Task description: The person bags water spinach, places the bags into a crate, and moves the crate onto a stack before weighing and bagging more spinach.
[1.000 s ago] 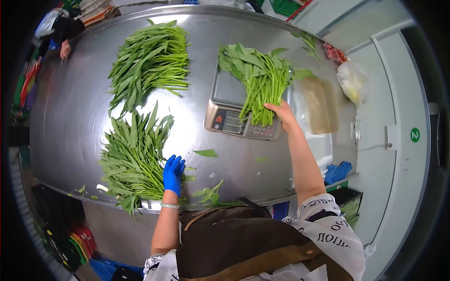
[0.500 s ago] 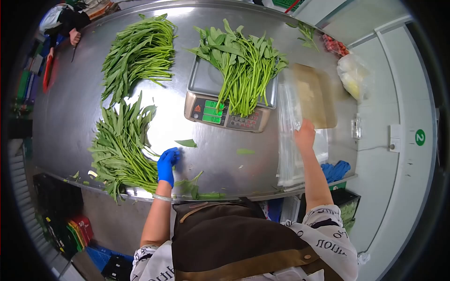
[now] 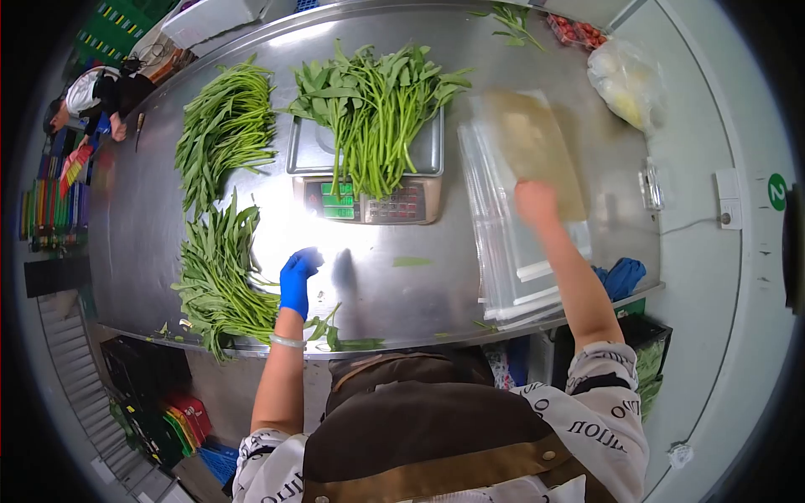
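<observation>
My left hand (image 3: 299,281), in a blue glove, hovers over the metal table beside the lower bunch of leafy greens (image 3: 220,281); its fingers are blurred. My bare right hand (image 3: 535,201) is at the lower edge of a brownish sheet (image 3: 537,142), fingers curled, over a stack of clear plastic bags (image 3: 495,243). Whether it grips the sheet or a bag is unclear. A large bunch of greens (image 3: 377,109) lies across the pan of a digital scale (image 3: 369,201) with a lit green display. Another bunch (image 3: 222,126) rests at the upper left.
The metal table (image 3: 377,289) has loose leaves along its front edge. A blue glove (image 3: 620,278) lies at the right edge. Tomatoes (image 3: 577,32) and a plastic bag with pale contents (image 3: 625,82) are at the upper right. Another person (image 3: 96,96) is at the far left.
The view has shifted. My right hand is now further up the bag stack, at the brownish sheet. The loose leaf near my left hand is gone from its spot.
</observation>
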`<state>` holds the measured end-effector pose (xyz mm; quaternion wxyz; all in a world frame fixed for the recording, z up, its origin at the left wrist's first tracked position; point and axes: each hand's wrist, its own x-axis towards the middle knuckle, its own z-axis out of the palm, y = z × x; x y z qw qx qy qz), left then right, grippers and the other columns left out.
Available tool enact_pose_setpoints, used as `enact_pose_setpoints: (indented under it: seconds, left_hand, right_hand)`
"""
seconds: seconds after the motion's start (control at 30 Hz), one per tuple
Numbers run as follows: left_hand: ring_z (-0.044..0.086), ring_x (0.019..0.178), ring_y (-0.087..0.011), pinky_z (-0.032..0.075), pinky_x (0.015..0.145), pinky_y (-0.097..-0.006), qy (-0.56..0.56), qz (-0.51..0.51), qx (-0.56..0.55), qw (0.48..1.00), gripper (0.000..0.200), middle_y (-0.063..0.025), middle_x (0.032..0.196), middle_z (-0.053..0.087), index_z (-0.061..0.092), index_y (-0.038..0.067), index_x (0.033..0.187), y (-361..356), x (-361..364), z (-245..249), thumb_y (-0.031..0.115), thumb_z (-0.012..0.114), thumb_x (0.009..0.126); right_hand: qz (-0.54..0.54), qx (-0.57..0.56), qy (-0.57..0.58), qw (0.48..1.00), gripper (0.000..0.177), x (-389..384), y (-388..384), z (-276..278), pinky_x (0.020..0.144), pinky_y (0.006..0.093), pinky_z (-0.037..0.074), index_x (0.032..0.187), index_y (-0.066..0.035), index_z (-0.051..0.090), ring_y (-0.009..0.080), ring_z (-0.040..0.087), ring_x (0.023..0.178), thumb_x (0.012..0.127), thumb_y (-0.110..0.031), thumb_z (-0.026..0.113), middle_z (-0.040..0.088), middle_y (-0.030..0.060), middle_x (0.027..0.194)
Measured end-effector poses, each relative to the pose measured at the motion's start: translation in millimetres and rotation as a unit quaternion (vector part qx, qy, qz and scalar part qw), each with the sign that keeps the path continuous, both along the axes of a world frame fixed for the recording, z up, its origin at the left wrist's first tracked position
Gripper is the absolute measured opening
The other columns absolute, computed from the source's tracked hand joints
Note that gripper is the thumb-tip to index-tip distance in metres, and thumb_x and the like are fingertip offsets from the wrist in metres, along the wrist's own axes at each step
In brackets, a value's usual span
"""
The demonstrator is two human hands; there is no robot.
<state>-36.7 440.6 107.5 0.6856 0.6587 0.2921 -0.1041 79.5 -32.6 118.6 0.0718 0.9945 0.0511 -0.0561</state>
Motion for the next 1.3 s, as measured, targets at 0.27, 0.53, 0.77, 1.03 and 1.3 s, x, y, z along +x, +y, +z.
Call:
enact_pose_setpoints:
  seconds: [0.27,0.53,0.77,1.03,1.3]
  left_hand:
    - [0.057,0.094,-0.0131,0.043,0.084,-0.0273,-0.118,-0.044,0.012,0.992,0.027,-0.0044,0.103,0.064,0.064,0.004,0.109,-18.7,95.1,25.6,0.018,0.053,0.089]
    - [0.058,0.070,-0.0110,0.046,0.064,-0.0241,-0.018,-0.063,0.076,0.995,0.018,-0.0034,0.083,0.066,0.068,0.003,0.098,17.9,16.4,-30.9,0.015,0.059,0.088]
    - [0.056,0.064,-0.0107,0.044,0.060,-0.0236,-0.024,0.259,0.295,0.919,0.017,-0.0033,0.075,0.063,0.066,0.000,0.099,115.1,-80.3,-54.0,0.008,0.062,0.084]
    - [0.064,0.073,-0.0361,0.049,0.066,-0.0444,0.155,0.078,0.576,0.799,0.030,-0.0156,0.075,0.066,0.067,0.011,0.095,144.8,-62.8,-38.5,0.036,0.068,0.078]
    - [0.047,0.058,-0.0059,0.037,0.054,-0.0209,0.006,0.249,0.108,0.962,0.015,0.0019,0.068,0.058,0.065,0.002,0.081,149.5,-54.6,-7.4,0.017,0.068,0.082]
  right_hand:
    - [0.069,0.195,0.244,0.948,0.037,-71.8,76.2,37.0,0.079,0.0437,0.050,0.105,-0.001,0.060,0.0341,0.062,0.091,0.085,-0.032,0.059,0.065,0.0205,0.096]
    - [0.137,0.349,0.285,0.882,0.034,-86.1,169.6,-7.0,0.080,0.0421,0.048,0.107,-0.003,0.058,0.0343,0.061,0.093,0.084,-0.028,0.062,0.064,0.0157,0.101]
    - [0.264,0.431,0.345,0.791,0.030,-110.5,281.0,-18.4,0.080,0.0434,0.047,0.107,-0.004,0.057,0.0336,0.059,0.094,0.083,-0.020,0.062,0.062,0.0147,0.102]
    - [0.365,0.370,0.161,0.839,0.028,-101.3,458.4,-47.6,0.078,0.0396,0.049,0.104,-0.003,0.056,0.0294,0.056,0.096,0.080,-0.016,0.062,0.058,0.0081,0.104]
    - [0.140,0.567,0.370,0.722,0.020,-90.4,492.0,-50.9,0.074,0.0378,0.046,0.093,-0.001,0.059,0.0256,0.061,0.081,0.087,-0.020,0.057,0.064,0.0116,0.087]
